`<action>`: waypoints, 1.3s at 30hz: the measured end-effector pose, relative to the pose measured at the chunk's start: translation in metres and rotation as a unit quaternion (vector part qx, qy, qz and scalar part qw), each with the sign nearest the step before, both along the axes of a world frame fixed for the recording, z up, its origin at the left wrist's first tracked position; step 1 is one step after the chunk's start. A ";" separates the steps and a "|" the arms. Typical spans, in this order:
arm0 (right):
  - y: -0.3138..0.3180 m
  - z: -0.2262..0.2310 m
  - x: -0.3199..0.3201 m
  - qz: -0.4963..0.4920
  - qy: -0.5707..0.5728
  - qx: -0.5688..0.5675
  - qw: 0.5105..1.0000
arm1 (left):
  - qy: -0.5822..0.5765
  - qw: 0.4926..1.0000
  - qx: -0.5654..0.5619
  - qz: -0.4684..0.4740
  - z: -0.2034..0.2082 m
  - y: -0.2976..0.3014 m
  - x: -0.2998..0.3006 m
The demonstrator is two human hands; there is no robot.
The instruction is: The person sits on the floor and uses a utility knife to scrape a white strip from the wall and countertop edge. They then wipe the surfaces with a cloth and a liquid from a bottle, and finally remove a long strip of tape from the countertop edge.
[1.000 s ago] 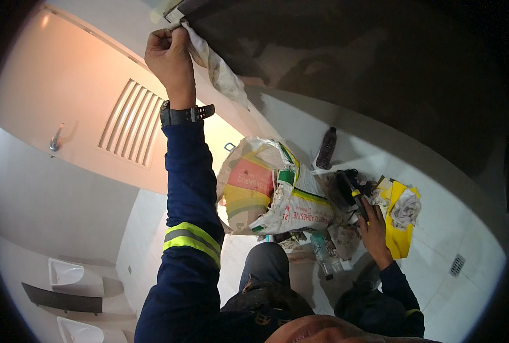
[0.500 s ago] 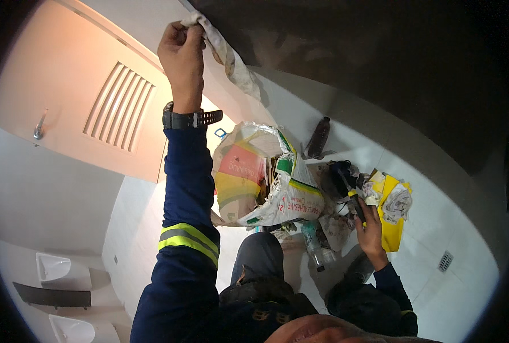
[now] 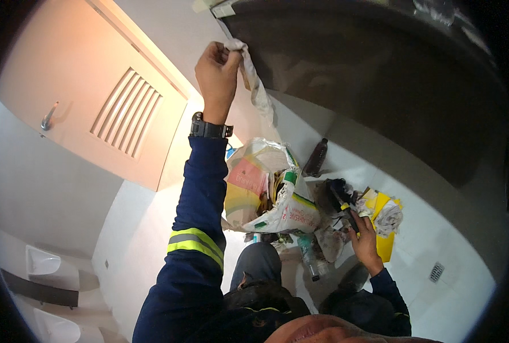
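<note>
My left hand (image 3: pixel 217 80) is raised high, with thumb and fingers pinched on the top of a stained white cloth (image 3: pixel 259 94) that hangs down in a twisted strip. My right hand (image 3: pixel 366 246) is low among litter and wraps round a black-and-yellow-handled tool (image 3: pixel 353 220); its working end is hard to make out against the dark clutter. Between my arms stands an open printed plastic sack (image 3: pixel 246 177) with cardboard-like scraps inside. Beside my right hand lie yellow sheeting (image 3: pixel 385 247) and a crumpled whitish wad (image 3: pixel 388 220).
A dark-filled bottle (image 3: pixel 316 158) lies beyond the sack, and a clear greenish bottle (image 3: pixel 308 256) lies near my knees. A large dark panel (image 3: pixel 380 97) fills the far right. At left are a door (image 3: pixel 66 63) with louvres and white basin-like fixtures (image 3: pixel 44 264). A drain (image 3: pixel 436 272) is at right.
The view has shifted, so most things sit lower in the picture. My left hand still holds the cloth up, now nearer the dark panel's edge; my right hand keeps the tool.
</note>
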State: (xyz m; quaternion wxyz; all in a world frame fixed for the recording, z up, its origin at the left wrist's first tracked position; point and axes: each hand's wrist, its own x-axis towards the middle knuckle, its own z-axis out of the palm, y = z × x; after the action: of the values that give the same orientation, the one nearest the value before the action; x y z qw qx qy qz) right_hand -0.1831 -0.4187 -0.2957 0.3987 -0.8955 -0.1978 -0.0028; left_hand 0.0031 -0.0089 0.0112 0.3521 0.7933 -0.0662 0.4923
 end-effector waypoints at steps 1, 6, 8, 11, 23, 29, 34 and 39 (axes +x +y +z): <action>-0.006 0.011 0.001 0.010 0.008 -0.002 1.000 | 0.005 0.999 -0.038 -0.026 0.001 -0.004 -0.002; -0.035 0.070 -0.005 0.044 0.044 -0.038 0.997 | -0.008 0.997 -0.066 -0.034 0.044 -0.006 0.004; -0.038 0.105 -0.011 0.054 0.057 -0.081 0.994 | -0.011 0.996 -0.077 -0.033 0.058 -0.008 -0.002; -0.044 0.149 -0.021 0.062 0.086 -0.124 0.987 | 0.028 0.985 -0.141 -0.098 0.053 0.003 -0.019; -0.014 0.265 -0.048 0.074 0.069 -0.048 0.994 | 0.013 0.913 -0.362 -0.189 0.062 0.071 -0.067; 0.020 0.281 -0.057 0.130 0.062 -0.009 0.990 | -0.107 0.980 -0.158 -0.049 0.043 0.052 -0.041; 0.025 0.260 -0.063 0.167 0.095 -0.069 0.979 | -0.178 0.984 -0.001 -0.024 0.044 -0.016 -0.016; 0.018 0.255 -0.070 0.154 0.079 -0.084 0.981 | -0.154 0.984 0.089 0.026 0.040 -0.023 -0.006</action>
State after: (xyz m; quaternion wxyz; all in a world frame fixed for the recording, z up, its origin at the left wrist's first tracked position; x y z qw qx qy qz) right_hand -0.2530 -0.4007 -0.0409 0.3319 -0.8820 -0.3009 0.1464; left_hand -0.0029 -0.0321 0.0509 0.2531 0.7376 -0.1424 0.6095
